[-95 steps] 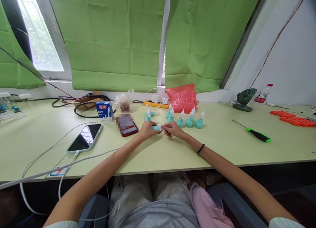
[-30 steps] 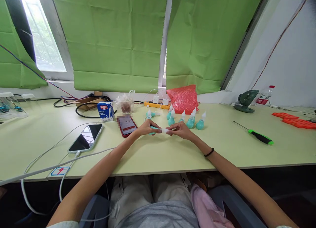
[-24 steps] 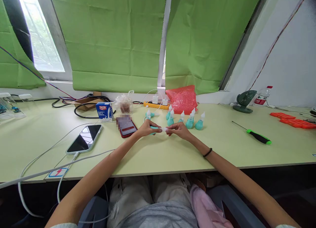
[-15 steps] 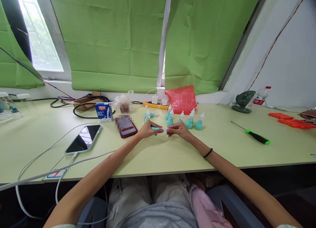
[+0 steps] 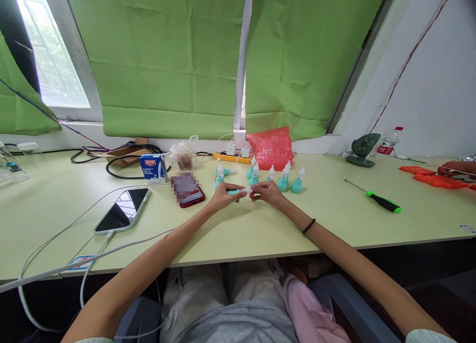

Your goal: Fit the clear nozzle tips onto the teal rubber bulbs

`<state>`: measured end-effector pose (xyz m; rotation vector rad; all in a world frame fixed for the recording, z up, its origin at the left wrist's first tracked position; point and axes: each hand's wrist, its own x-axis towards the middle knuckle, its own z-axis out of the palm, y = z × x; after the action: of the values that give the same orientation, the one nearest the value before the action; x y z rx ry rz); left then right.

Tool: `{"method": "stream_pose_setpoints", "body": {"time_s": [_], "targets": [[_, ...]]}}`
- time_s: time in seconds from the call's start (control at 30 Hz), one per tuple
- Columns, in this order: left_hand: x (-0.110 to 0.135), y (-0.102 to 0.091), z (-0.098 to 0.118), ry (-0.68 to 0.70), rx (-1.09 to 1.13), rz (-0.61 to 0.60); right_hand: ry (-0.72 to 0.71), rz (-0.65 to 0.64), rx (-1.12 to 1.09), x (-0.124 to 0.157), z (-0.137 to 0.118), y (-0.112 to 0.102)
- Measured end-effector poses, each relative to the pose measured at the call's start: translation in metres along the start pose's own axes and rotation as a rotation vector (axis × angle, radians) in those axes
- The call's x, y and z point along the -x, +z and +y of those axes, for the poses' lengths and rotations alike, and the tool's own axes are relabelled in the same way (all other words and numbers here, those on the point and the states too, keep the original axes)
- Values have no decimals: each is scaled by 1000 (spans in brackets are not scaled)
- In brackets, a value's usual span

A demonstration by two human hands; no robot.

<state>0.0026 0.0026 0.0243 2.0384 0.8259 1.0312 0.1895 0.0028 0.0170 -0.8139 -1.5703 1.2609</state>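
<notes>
My left hand [image 5: 222,197] is closed around the teal bulb of a nasal aspirator [image 5: 233,192], held on its side just above the table. Its whitish tip [image 5: 247,189] points to the right, where the fingers of my right hand [image 5: 270,193] pinch its end. Fingers hide much of the bulb. Behind my hands stand several more teal bulb aspirators with pale pointed tips, the rightmost aspirator [image 5: 296,186] upright beyond my right hand. Another upright aspirator [image 5: 219,176] is just behind my left hand, with a teal piece [image 5: 224,171] lying near it.
A red bubble-wrap pouch [image 5: 270,148] and an orange power strip [image 5: 238,158] lie at the back. To the left are a red-edged phone [image 5: 192,198], a charging phone [image 5: 122,210], cables and a blue milk carton [image 5: 153,168]. A screwdriver [image 5: 383,201] and small fan [image 5: 362,149] are at right.
The held aspirator's tip now tilts slightly upward to the right, while both hands keep their grip. The whole view has shifted a little.
</notes>
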Motion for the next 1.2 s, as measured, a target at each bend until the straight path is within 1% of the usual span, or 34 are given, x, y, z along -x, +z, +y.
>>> {"method": "stream_pose_setpoints", "body": {"time_s": [0.13,0.23,0.33,0.53,0.7,0.77,0.87,0.97,1.07,1.13,1.2], "targets": [[3,5,5,32,-48,-31,-45,33,26,-1,-2,7],[6,10,8,56,-103,-69,-54,-21,80,2,-6,13],[9,14,9,86,-155,-79,-76,-79,134,5,-10,16],[9,13,4,127,-231,-24,-176,-106,240,6,-10,19],[10,13,1,173,-232,12,-229,-69,348,5,-4,24],[10,15,1,194,-235,45,-254,-9,390,4,-2,25],[8,16,1,222,-251,136,-310,156,463,2,-2,22],[5,10,0,228,-292,316,-364,373,556,1,-3,14],[0,-3,-2,227,-345,528,-387,571,666,-1,-4,3],[-3,-13,-2,233,-370,636,-388,654,745,-2,-4,-3],[-8,-23,1,257,-411,729,-383,695,821,-3,-3,-7]]}}
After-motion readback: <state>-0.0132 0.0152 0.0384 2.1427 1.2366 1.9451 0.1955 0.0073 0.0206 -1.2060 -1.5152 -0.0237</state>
